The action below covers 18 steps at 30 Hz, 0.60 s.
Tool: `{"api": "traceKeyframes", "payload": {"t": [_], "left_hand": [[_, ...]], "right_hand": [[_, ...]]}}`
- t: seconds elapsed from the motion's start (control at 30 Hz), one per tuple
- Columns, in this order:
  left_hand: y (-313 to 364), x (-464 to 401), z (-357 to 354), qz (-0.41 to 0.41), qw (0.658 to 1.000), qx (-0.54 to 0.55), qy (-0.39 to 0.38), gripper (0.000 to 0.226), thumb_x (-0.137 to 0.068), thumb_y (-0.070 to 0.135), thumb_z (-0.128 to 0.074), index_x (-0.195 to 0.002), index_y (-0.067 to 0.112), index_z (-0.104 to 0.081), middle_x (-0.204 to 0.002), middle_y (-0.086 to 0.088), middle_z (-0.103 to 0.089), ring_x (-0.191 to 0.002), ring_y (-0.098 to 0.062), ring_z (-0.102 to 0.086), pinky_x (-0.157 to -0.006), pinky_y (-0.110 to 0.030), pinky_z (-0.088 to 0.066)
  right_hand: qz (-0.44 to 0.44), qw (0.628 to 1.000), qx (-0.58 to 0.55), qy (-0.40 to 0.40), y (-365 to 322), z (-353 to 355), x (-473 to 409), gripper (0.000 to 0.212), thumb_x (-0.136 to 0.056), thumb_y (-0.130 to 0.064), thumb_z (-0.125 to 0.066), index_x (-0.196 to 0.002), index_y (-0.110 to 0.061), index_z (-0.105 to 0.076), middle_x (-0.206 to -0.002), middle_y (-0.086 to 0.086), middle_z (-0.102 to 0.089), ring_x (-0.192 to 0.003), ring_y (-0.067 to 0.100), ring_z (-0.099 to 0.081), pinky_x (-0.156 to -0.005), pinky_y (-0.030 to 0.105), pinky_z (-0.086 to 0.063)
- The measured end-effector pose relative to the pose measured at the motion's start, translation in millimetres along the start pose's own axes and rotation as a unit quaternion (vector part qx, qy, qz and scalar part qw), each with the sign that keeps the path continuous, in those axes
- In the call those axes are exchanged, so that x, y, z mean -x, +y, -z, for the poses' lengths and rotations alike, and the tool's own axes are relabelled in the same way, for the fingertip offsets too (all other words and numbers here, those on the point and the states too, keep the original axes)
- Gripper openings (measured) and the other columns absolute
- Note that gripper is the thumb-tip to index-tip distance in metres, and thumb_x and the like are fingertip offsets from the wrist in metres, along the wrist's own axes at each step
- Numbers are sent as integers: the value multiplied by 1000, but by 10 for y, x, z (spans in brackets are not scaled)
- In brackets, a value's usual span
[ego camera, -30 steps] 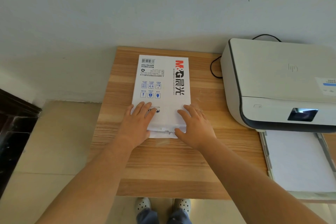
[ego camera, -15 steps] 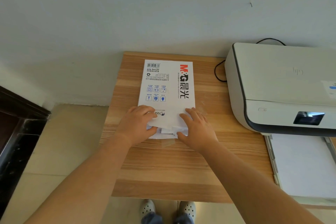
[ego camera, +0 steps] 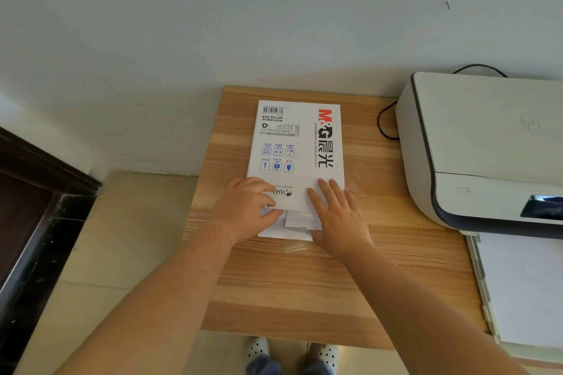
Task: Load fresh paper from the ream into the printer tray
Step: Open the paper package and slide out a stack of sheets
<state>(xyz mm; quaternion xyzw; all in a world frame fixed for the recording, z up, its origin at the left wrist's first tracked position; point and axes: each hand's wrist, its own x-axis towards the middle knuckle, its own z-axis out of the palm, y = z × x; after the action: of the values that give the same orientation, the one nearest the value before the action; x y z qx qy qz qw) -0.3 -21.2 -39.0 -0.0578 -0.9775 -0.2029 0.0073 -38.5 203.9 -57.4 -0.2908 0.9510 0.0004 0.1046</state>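
A white-wrapped paper ream point(ego camera: 297, 143) with red and black print lies flat on the wooden table point(ego camera: 304, 283). My left hand point(ego camera: 245, 208) pinches the wrapper's near-end flap, thumb under it and fingers curled on top. My right hand point(ego camera: 341, 216) lies flat on the ream's near right corner, fingers spread. Between the hands the wrapper's end folds are loose and partly lifted. To the right stands a white printer point(ego camera: 484, 143), and its pulled-out tray point(ego camera: 524, 292) holds a white sheet.
A black cable point(ego camera: 385, 122) loops on the table between the ream and the printer. A scrap of clear tape point(ego camera: 294, 248) lies just in front of the ream. A dark wooden frame point(ego camera: 33, 216) stands at the left on the tiled floor. The wall runs behind the table.
My left hand went from lying flat on the ream to curling and gripping the near-end flap. The wrapper's end folds have come loose. The view has shifted left.
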Motion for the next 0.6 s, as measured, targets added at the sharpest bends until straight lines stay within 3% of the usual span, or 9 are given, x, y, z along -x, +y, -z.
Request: {"api": "traceKeyframes", "payload": {"t": [0.13, 0.3, 0.6], "left_hand": [[-6, -15, 21, 5, 1000, 4, -7, 31, -80, 47, -59, -91, 23, -76, -119, 9, -64, -118, -10, -50, -101, -31, -26], [13, -29, 57, 7, 1000, 0, -3, 27, -83, 43, -64, -97, 23, -74, -120, 9, -63, -118, -9, -50, -99, -28, -23], [73, -65, 112, 12, 1000, -4, -1, 50, -81, 57, -42, -97, 22, -74, -114, 9, -66, -113, -10, -54, -94, -24, -23]], "right_hand": [[0, 1000, -5, -1, -33, -8, 0, 86, -76, -41, -73, -148, -16, -32, -156, 13, -25, -145, 35, -20, -118, 52, -18], [19, 999, -10, 24, 19, 34, 45, 75, -73, -44, -71, -137, -12, -48, -146, 12, -44, -138, 35, -37, -112, 55, -30], [31, 995, -50, 85, -47, 50, 99, 54, -81, -36, -47, -124, -7, -60, -131, 9, -59, -127, 33, -51, -105, 55, -41]]}}
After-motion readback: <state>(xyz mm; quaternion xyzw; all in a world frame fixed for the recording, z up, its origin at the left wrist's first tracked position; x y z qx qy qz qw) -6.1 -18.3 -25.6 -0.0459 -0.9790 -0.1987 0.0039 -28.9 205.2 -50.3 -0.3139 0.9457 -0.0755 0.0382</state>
